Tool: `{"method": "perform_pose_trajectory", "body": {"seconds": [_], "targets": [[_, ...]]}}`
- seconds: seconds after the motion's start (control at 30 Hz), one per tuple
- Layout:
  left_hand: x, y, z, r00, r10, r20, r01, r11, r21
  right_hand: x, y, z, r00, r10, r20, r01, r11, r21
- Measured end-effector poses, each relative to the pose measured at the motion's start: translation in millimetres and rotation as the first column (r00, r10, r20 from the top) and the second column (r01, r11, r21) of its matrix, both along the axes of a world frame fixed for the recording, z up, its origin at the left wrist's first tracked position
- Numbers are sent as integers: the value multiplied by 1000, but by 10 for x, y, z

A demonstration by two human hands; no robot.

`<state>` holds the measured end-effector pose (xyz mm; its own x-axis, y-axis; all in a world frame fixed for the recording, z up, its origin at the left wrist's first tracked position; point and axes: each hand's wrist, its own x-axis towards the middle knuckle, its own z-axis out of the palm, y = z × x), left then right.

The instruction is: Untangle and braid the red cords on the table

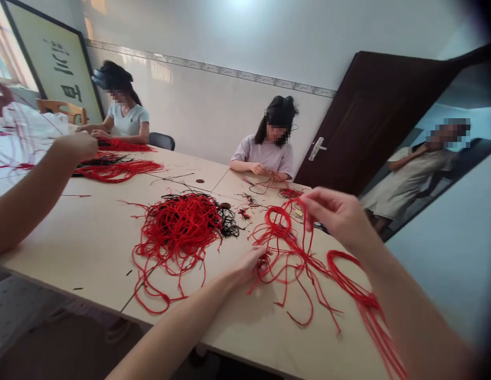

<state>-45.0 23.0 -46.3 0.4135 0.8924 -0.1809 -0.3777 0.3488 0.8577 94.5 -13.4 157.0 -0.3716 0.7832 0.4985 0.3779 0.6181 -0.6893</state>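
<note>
The right hand (340, 214) is raised above the worktop (95, 248), thumb and fingers pinched on a few red cords (287, 232) that hang down in loops from the grip. The left hand (251, 264) lies low on the worktop with its fingers closed around the lower part of the same red cords, just where they touch the surface. From there the strands trail loosely across the worktop and run past the right forearm toward the near edge.

Left of these cords, close beside the left hand, sits a big tangled heap of red cord (177, 229) with a smaller clump of black cord (227, 221) against its far side. Further left of the heap, another person's arm (35, 190) reaches over the worktop, its fist closed. Beyond the heap, two seated people work on their own cords: one at the far left with a red bundle (116, 169), one behind the heap in a pale shirt (265, 153). A dark door (367, 121) stands open to the right of her.
</note>
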Motion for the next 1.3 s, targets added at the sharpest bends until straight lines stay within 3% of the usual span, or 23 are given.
{"method": "perform_pose_trajectory", "body": {"seconds": [0.1,0.2,0.37,0.5,0.63,0.77,0.97,1.3], "targets": [[15,-66,56,999,-33,24,32,998,51,406,59,-472,998,-56,-17,50,969,-243],[64,-92,175,999,-42,22,39,994,104,666,167,-901,988,-100,-119,47,921,-387],[346,13,414,999,40,-33,-31,974,226,848,315,-1311,964,-120,-237,-1,892,-453],[530,49,469,984,154,-90,-114,931,348,876,355,-1424,949,-143,-282,4,898,-440],[493,7,370,968,165,-186,-77,910,407,849,339,-1465,948,-134,-288,-5,901,-434],[430,19,289,983,116,-146,-64,946,318,807,326,-1487,952,-110,-286,-37,884,-466],[464,6,323,981,176,-84,-160,973,168,778,344,-1575,943,-103,-317,-74,862,-501],[473,38,250,984,114,-138,-75,962,262,735,333,-1615,964,-102,-244,-30,874,-486]]}}
